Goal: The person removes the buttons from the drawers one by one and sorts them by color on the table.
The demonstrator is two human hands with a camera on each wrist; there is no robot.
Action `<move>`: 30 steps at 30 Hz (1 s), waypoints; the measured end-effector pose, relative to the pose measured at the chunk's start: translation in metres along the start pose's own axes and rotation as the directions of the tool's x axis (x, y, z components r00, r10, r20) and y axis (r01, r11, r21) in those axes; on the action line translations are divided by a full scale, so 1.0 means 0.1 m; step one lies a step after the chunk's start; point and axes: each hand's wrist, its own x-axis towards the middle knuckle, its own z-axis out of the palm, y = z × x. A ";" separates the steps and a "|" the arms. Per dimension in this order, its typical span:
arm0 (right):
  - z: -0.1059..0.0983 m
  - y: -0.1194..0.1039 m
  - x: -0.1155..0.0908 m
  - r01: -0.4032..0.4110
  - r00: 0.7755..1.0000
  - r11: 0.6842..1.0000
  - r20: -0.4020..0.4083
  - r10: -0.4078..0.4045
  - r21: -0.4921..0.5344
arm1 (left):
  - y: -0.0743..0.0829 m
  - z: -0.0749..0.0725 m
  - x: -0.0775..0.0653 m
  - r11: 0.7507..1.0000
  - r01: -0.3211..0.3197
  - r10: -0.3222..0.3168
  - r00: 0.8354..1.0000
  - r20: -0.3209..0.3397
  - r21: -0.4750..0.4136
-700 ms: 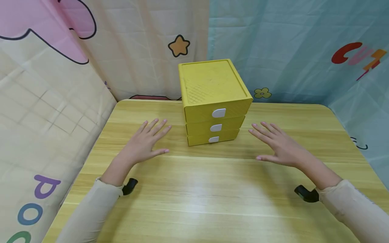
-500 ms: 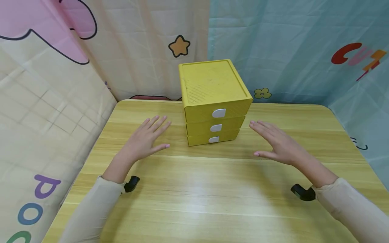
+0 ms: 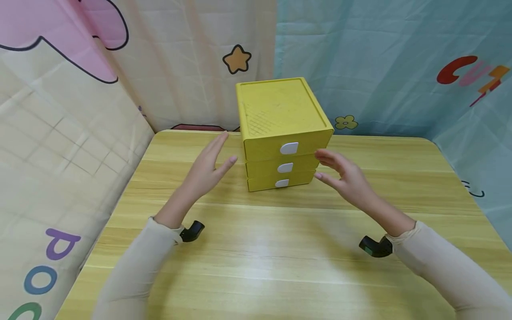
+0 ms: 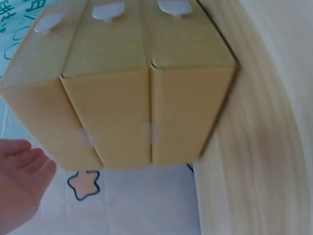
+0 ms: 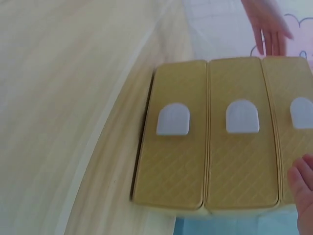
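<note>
A yellow three-drawer storage box (image 3: 284, 111) with white drawer tabs stands near the back of the table, every drawer closed. In the head view my left hand (image 3: 206, 171) is raised at its left side, fingers straight and thumb apart. My right hand (image 3: 346, 178) hovers at the front right, its fingertips overlapping the box's right edge and the fingers slightly bent. Both hands hold nothing. The left wrist view shows my left hand (image 4: 22, 183) beside the top drawer's side. From the right wrist, my right hand (image 5: 304, 191) appears at the lower right, near the top drawer's front.
The wooden table (image 3: 256, 258) reaches back to a printed curtain (image 3: 200, 66) close behind the box. More curtain (image 3: 60, 146) borders the left side. Black wrist cameras (image 3: 193, 231) stick out from both sleeves.
Both hands have moved inward and forward toward the box, the left along its left side, the right up to its front right edge. Their spread fingers have come together. The box has not moved.
</note>
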 end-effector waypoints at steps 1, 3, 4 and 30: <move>0.03 -0.02 0.03 -0.009 1.000 0.999 -0.013 0.009 0.047 | 0.03 0.01 0.03 0.997 0.030 -0.030 1.000 -0.007 -0.071; 0.08 -0.05 0.08 -0.018 0.999 0.993 -0.037 0.022 0.118 | 0.09 0.02 0.08 0.975 0.082 -0.086 0.996 -0.006 -0.206; 0.10 -0.06 0.10 -0.016 0.999 0.988 -0.049 0.024 0.151 | 0.12 0.03 0.10 0.956 0.109 -0.112 0.994 0.002 -0.271; 0.46 -0.25 0.47 -0.113 0.922 0.936 -0.315 0.224 0.334 | 0.35 0.00 0.38 0.676 0.327 -0.287 0.942 0.172 -0.661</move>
